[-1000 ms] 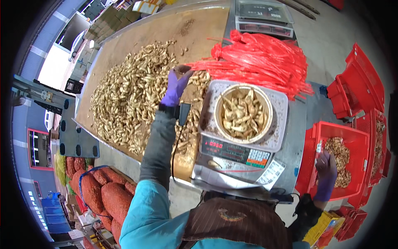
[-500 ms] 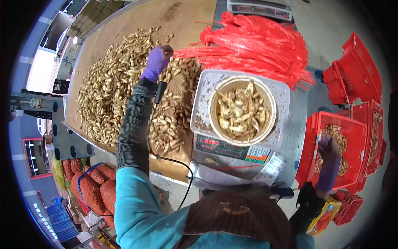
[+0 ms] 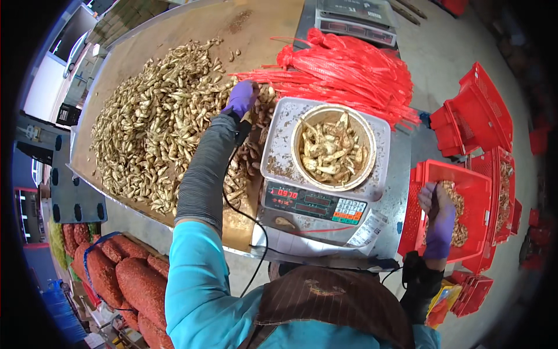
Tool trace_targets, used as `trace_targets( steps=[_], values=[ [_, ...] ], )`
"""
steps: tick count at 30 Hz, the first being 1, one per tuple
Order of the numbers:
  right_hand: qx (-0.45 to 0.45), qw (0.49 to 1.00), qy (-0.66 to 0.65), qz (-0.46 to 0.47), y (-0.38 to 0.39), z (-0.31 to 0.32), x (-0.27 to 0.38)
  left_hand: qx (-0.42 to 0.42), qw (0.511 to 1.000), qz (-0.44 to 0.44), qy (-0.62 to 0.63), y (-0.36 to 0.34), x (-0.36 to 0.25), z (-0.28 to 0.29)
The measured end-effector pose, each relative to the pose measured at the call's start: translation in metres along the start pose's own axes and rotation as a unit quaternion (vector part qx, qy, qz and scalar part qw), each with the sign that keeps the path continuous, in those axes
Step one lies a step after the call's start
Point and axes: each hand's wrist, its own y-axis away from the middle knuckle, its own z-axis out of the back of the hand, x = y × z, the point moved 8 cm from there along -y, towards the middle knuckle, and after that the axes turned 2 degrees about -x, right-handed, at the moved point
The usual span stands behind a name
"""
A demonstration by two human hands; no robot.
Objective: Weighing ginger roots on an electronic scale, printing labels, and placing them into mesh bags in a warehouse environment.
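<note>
My left hand (image 3: 243, 98), in a purple glove, is at the right edge of a heap of pale brown, stubby tubers (image 3: 157, 128), beside the near ends of red mesh bags (image 3: 354, 72). Its fingers point away and are mostly hidden. A white round tub (image 3: 372, 142) holding several larger tubers (image 3: 334, 154) sits on the tray of a digital scale (image 3: 314, 203). My right hand (image 3: 439, 218), gloved with bare fingertips, hangs over the left part of a red plastic basket (image 3: 478, 224) with small tubers inside. Its fingers are curled in; what they hold, if anything, is hidden.
More red baskets (image 3: 479, 110) stand on the floor at right. Another scale (image 3: 357, 20) is behind the mesh bags. A single tuber (image 3: 284, 222) lies in front of the near scale. Full red mesh sacks (image 3: 142, 285) are at lower left. A black cable (image 3: 261, 232) runs by my left arm.
The view has shifted, moving the scene leftward. My left hand has moved right and slightly nearer, closer to the scale. My right hand has moved toward the basket's left side, fingers now curled upward.
</note>
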Motion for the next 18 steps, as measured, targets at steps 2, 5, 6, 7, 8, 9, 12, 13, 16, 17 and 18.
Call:
trace_targets(
  steps=[2, 5, 6, 7, 8, 9, 12, 13, 16, 17, 18],
  values=[
    [0.0, 1.0, -0.005, 0.004, 0.002, 0.006, -0.002, -0.06, 0.998, 0.028, 0.015, 0.004, 0.012, 0.027],
    [0.002, 1.0, -0.002, 0.006, -0.005, -0.004, -0.001, 0.011, 0.997, 0.069, 0.038, 0.018, 0.035, 0.039],
    [0.006, 1.0, 0.0, 0.009, -0.006, -0.014, 0.001, 0.055, 0.995, 0.071, 0.029, 0.028, 0.037, 0.034],
    [0.013, 1.0, 0.0, 0.014, -0.007, -0.025, 0.004, 0.096, 0.992, 0.073, 0.02, 0.036, 0.04, 0.032],
    [0.031, 0.999, 0.018, 0.038, -0.004, -0.038, 0.009, 0.112, 0.99, 0.08, 0.024, 0.034, 0.043, 0.025],
    [0.044, 0.998, 0.016, 0.031, -0.005, -0.046, 0.007, 0.096, 0.992, 0.075, 0.046, 0.041, 0.039, 0.017],
    [0.031, 0.999, 0.018, 0.028, -0.007, -0.053, 0.002, 0.184, 0.964, 0.168, -0.09, 0.039, -0.025, -0.004],
    [0.035, 0.998, 0.032, 0.033, -0.006, -0.054, 0.004, 0.205, 0.95, 0.219, -0.084, 0.043, -0.028, -0.007],
    [0.046, 0.996, 0.08, 0.01, -0.024, -0.04, 0.003, 0.106, 0.981, 0.152, 0.056, 0.039, -0.01, -0.024],
    [0.055, 0.993, 0.103, 0.029, -0.037, -0.033, 0.014, 0.089, 0.97, 0.156, 0.165, 0.043, 0.012, -0.041],
    [0.058, 0.99, 0.123, 0.045, -0.047, -0.029, 0.026, 0.077, 0.947, 0.155, 0.27, 0.043, 0.023, -0.054]
  ],
)
